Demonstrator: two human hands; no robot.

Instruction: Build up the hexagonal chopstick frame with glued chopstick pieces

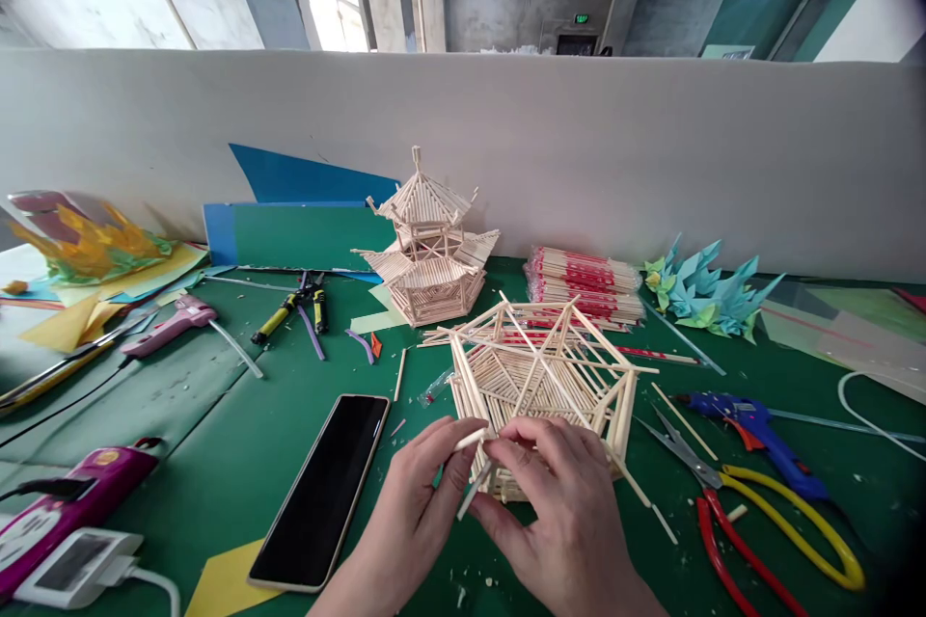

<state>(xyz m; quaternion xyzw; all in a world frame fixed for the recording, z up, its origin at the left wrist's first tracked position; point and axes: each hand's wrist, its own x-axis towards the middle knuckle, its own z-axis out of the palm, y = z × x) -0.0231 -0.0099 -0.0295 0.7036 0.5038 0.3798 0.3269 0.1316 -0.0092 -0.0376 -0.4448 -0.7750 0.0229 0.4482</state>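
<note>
A half-built stick structure (539,366), a many-sided frame of pale wooden sticks, stands on the green table before me. At its near left corner my left hand (426,492) pinches a short wooden stick (472,440) between thumb and fingers. My right hand (554,501) meets it there, fingertips closed at the same corner post. Another stick end (474,490) slants down between the hands; which hand bears it is hidden. Behind stands a finished-looking stick pagoda (430,260) with two roofs. Part of the frame's near side is covered by my fingers.
Right of the frame lie scissors (723,480) with red and yellow handles and a blue glue gun (759,429). A phone (325,492) is at left, near a pink glue gun (174,328) and a power strip (79,511). Bundled sticks (583,284) lie behind.
</note>
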